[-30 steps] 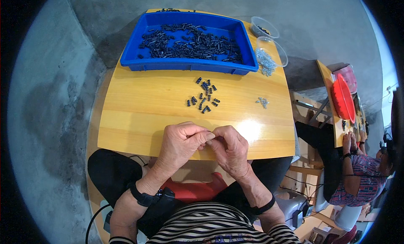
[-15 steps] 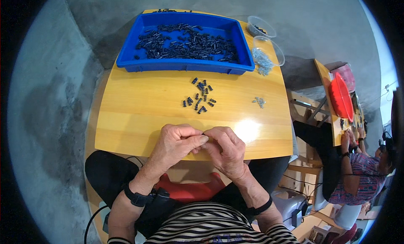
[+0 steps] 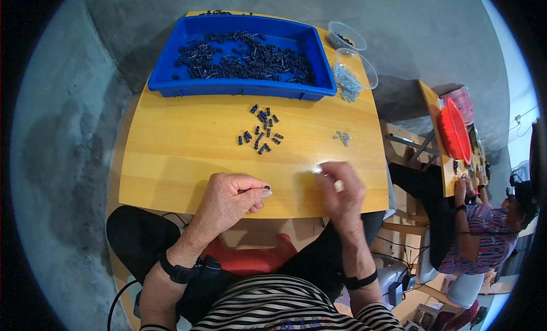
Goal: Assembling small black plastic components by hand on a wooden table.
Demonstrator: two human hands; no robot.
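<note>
My left hand point(image 3: 231, 197) is closed near the table's front edge, pinching a small black plastic part point(image 3: 267, 187) between thumb and forefinger; only its dark end shows. To the right, my right hand point(image 3: 345, 194) hovers over the tabletop, smeared by motion, so I cannot see whether its fingers hold anything. It is nearest to a little cluster of clear, shiny small pieces point(image 3: 343, 137) on the table's right side. Several loose black cylindrical parts point(image 3: 262, 129) lie scattered on the yellow wooden table point(image 3: 182, 154), beyond my left hand.
A blue tray point(image 3: 242, 90) full of black parts spans the table's back. At its right stand a clear tub point(image 3: 364, 82) with shiny pieces spilling out and another clear tub point(image 3: 358, 39) holding dark parts. Further right, a person point(image 3: 484, 240) works by a red basin point(image 3: 454, 131).
My hands have come apart: the right one has swung off to the right, while the left keeps its pinch on the black part. The whole view has shifted slightly.
</note>
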